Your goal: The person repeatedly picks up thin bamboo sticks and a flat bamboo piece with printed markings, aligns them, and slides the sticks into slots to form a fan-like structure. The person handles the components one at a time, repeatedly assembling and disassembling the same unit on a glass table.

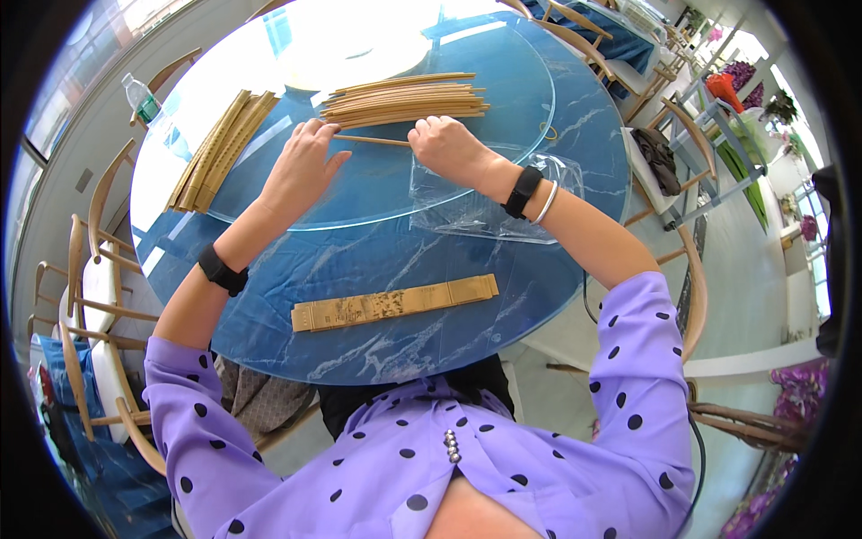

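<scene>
- The right hand (446,148) is curled in, its fingers closed on the right end of a thin tan stick (373,140)
- The left hand (305,166) meets the stick's left end with its fingertips, the thumb standing apart from them; whether these fingers pinch the stick or only touch it, I cannot tell
- The stick lies crosswise between the two hands, over the clear glass turntable (359,193)
- Just beyond it, on the far side, a pile of similar sticks (404,101) runs left to right
- To the left of the left hand, a bundle of flat tan strips (223,153) lies slanted, its near end toward the left
- Near the right forearm, a crumpled clear plastic bag (480,216) overlaps the turntable's near right edge
- Farther right, a small yellowish loop (550,133) lies close to the turntable's rim
- On the near part of the blue marbled table (260,328), a long, flat brown piece (395,303) with dark markings lies crosswise, well apart from both hands
- At the far left, a clear bottle (141,97) with a green band stands by the table
- Around the table are wooden chairs (112,193), with purple flowers (738,81) at the far right
</scene>
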